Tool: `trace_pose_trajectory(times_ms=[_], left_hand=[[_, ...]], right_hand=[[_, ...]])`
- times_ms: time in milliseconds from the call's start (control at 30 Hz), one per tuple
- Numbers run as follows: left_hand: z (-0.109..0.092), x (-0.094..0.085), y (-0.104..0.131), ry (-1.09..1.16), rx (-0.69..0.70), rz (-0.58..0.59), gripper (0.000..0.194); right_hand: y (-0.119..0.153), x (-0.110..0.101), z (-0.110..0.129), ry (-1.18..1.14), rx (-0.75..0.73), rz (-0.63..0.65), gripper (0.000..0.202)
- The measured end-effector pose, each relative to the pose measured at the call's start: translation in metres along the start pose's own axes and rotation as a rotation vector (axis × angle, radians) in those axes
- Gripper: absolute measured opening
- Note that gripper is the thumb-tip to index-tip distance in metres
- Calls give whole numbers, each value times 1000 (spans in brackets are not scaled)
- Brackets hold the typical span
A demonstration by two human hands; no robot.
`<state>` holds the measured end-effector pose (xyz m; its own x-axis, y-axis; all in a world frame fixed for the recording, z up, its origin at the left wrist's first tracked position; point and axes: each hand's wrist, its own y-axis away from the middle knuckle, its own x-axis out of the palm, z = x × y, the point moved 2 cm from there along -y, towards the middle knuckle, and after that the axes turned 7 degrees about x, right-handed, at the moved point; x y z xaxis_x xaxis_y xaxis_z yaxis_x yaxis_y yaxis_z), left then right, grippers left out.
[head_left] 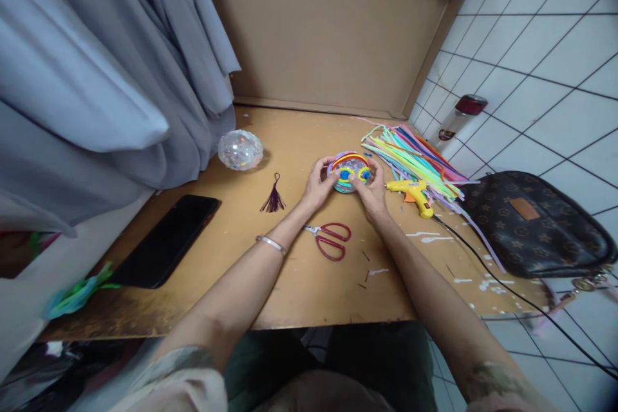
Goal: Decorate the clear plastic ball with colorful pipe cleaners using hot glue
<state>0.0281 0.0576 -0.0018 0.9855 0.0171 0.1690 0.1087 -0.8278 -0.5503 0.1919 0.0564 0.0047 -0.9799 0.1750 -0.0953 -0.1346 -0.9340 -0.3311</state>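
Note:
Both hands hold a clear plastic ball (348, 172) wrapped with coloured pipe cleaners in red, yellow and blue, just above the wooden table (251, 270). My left hand (317, 183) grips its left side, and my right hand (372, 194) grips its right side with fingers pressing the coloured strips. A yellow glue gun (412, 194) lies just right of my right hand. Red-handled scissors (331, 239) rest on the table between my forearms.
A second clear ball (240, 149), a maroon tassel (273, 197) and a black phone (167, 239) lie to the left. A pile of pipe cleaners (410, 156), a bottle (459, 117) and a brown bag (535, 224) sit right. Cardboard (328, 26) stands behind; grey cloth (96, 77) hangs left.

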Motion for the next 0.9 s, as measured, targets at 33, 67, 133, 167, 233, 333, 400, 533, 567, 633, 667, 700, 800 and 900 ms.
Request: trace_pose_trajectory(times_ms=[33, 67, 133, 167, 233, 333, 400, 533, 567, 633, 667, 700, 800, 900], left_hand=[[0, 0, 0, -12, 5, 7, 61], [-1, -1, 0, -23, 10, 14, 61], [-3, -1, 1, -34, 12, 25, 60], [-4, -2, 1, -33, 8, 26, 59], [-5, -2, 1, -28, -3, 20, 56], [-8, -3, 1, -44, 6, -17, 47], [-12, -4, 1, -95, 36, -62, 40], [-27, -8, 5, -327, 148, -134, 27], [-30, -8, 6, -388, 181, -132, 24], [-36, -6, 8, -480, 234, -113, 17], [-38, -4, 9, -516, 255, -97, 15], [-39, -2, 9, -549, 274, -81, 14], [-38, 2, 11, -630, 310, -42, 15], [-35, 3, 11, -659, 323, -38, 15]], right_hand=[[0, 0, 0, 5, -2, -2, 79], [0, 0, -1, 6, 0, -3, 79], [0, 0, 0, 2, 9, 0, 80], [1, 0, 1, -4, 15, 1, 80], [1, 0, 2, -22, 29, -2, 80], [1, -2, 4, -43, 44, -16, 77], [0, -3, 4, -49, 51, -17, 76], [-1, -5, 3, -70, 72, -9, 80], [-1, -5, 3, -73, 71, -3, 82], [-2, -4, 3, -71, 53, 20, 85], [-2, -4, 2, -68, 38, 32, 86], [-2, -4, 2, -63, 22, 45, 86], [-1, -3, 2, -15, -35, 83, 85], [-1, -3, 2, 55, -90, 85, 79]])
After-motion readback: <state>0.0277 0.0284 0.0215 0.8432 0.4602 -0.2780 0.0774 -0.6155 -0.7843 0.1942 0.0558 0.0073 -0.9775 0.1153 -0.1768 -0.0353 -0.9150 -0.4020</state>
